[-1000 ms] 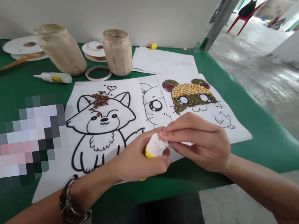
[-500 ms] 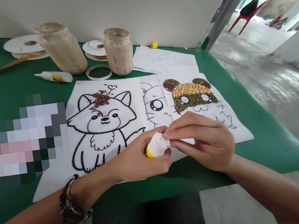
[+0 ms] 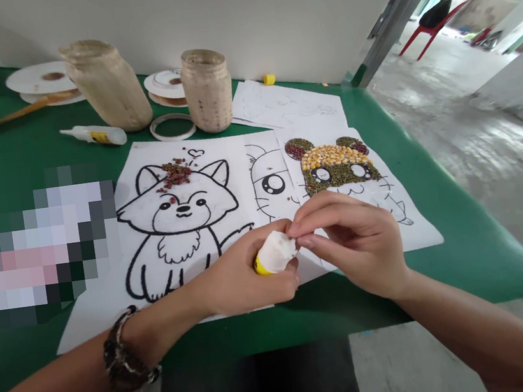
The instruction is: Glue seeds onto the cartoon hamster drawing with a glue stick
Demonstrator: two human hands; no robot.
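My left hand (image 3: 247, 275) is wrapped round a white glue bottle (image 3: 276, 252) with a yellow label, its white end facing up and to the right. Thumb and fingertips of my right hand (image 3: 359, 241) are pinched against the right edge of that end; whatever lies between them is too small to make out. Beneath my hands lies a line drawing of a fox (image 3: 183, 222), with a pile of red and green seeds (image 3: 176, 172) on its forehead. Beyond my right hand is a hamster picture (image 3: 335, 170), partly filled with yellow, green and dark red grains.
Two clouded jars (image 3: 208, 94), a roll of tape (image 3: 173, 126), ribbon spools (image 3: 44, 78) and another glue bottle (image 3: 97, 135) stand or lie along the back. A yellow cap (image 3: 269, 79) sits by loose paper sheets (image 3: 288, 102). The green table (image 3: 481, 257) ends at the right.
My right hand has shifted slightly left and its fingers have bent more at the end of the bottle. The left hand and the bottle have barely moved.
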